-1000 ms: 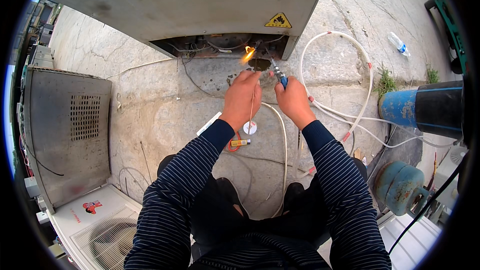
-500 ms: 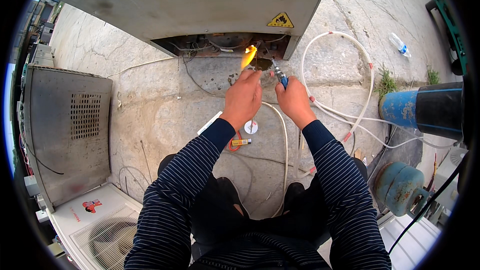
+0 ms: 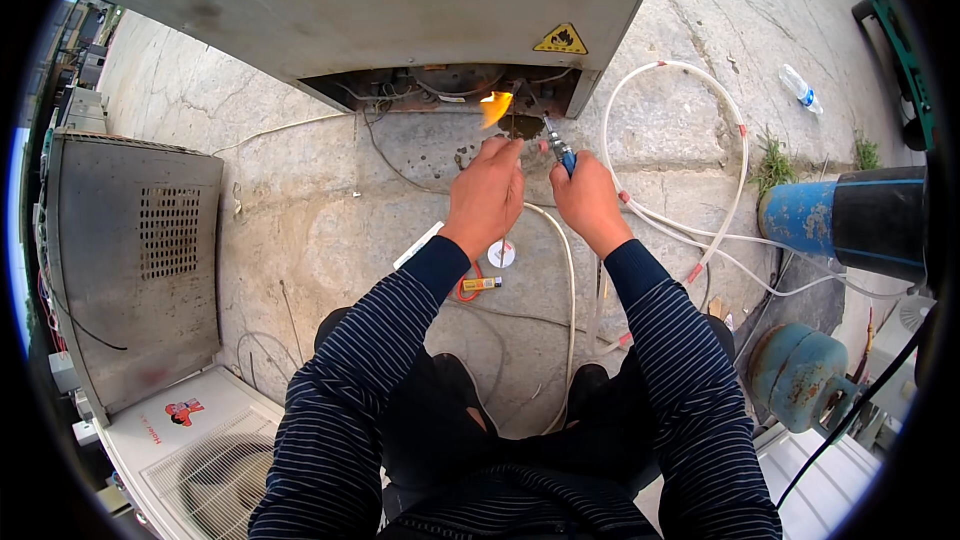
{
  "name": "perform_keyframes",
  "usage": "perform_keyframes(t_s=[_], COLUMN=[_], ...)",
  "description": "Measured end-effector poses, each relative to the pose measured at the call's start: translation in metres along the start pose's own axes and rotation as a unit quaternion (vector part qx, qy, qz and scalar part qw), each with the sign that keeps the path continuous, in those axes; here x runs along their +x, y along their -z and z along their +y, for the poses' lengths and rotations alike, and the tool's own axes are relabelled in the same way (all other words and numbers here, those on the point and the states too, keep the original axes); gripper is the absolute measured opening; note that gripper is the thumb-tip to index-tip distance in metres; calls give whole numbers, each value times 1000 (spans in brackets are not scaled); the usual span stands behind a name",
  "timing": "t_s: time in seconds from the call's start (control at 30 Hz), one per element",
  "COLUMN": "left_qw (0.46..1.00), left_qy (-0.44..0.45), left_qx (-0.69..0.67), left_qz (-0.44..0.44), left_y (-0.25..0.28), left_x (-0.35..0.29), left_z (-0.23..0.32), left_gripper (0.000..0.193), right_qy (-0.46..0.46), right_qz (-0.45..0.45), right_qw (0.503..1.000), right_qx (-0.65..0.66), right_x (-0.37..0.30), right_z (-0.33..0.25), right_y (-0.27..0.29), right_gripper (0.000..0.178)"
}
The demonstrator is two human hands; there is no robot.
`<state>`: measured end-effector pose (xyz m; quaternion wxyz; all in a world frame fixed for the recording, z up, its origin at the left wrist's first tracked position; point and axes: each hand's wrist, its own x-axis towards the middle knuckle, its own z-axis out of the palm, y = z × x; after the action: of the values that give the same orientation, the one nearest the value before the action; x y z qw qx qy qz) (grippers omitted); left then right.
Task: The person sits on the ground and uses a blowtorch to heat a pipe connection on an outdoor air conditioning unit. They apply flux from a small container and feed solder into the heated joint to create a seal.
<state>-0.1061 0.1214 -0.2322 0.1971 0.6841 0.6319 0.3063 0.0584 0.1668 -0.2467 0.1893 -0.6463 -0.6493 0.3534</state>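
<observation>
My right hand (image 3: 590,202) is closed around the blue handle of a gas torch (image 3: 566,156), whose metal neck points up at the low opening of a grey metal cabinet (image 3: 400,20). My left hand (image 3: 485,195) pinches a thin brazing rod (image 3: 514,122), its upper end reaching toward that opening. An orange flame (image 3: 495,109) burns just in front of the opening, above my left fingers. Inside, copper-coloured and dark pipework with a rounded dark part (image 3: 460,80) shows dimly. Exactly where the rod's tip touches cannot be made out.
A clear hose (image 3: 744,155) loops on the concrete at right, near a blue-and-black cylinder (image 3: 800,215) and a rusty blue gas tank (image 3: 795,375). A yellow lighter (image 3: 482,284) and white disc (image 3: 502,254) lie before my feet. Left stand a perforated metal cabinet (image 3: 110,240) and an outdoor fan unit (image 3: 200,420).
The flame has changed shape, now broader and leaning left. Both hands, the torch and the rod stay almost where they were.
</observation>
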Motion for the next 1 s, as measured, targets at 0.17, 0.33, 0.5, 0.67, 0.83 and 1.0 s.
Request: perform_keyframes(t_s=[0.17,0.33,0.5,0.67,0.83,1.0], left_qw=[1000,1000,1000,1000,1000,1000], left_qy=[1,10,11,7,1,4], left_qx=[2,7,6,11,10,11], left_qz=[-3,-9,-11,-9,-6,-4], left_y=[-1,0,0,-1,-1,0], left_x=[0,0,1,0,0,-1], left_z=[0,5,7,6,6,6], left_gripper=[35,35,36,36,35,35], right_qy=[5,3,4,0,2,3], right_qz=[2,1,2,0,2,2], right_qw=[1000,1000,1000,1000,1000,1000], right_qx=[-1,1,-6,-3,-4,-3], right_x=[1,0,0,-2,-3,-4], right_z=[2,0,2,0,-1,-1], right_y=[0,1,1,2,3,2], right_gripper=[26,26,26,27,26,26])
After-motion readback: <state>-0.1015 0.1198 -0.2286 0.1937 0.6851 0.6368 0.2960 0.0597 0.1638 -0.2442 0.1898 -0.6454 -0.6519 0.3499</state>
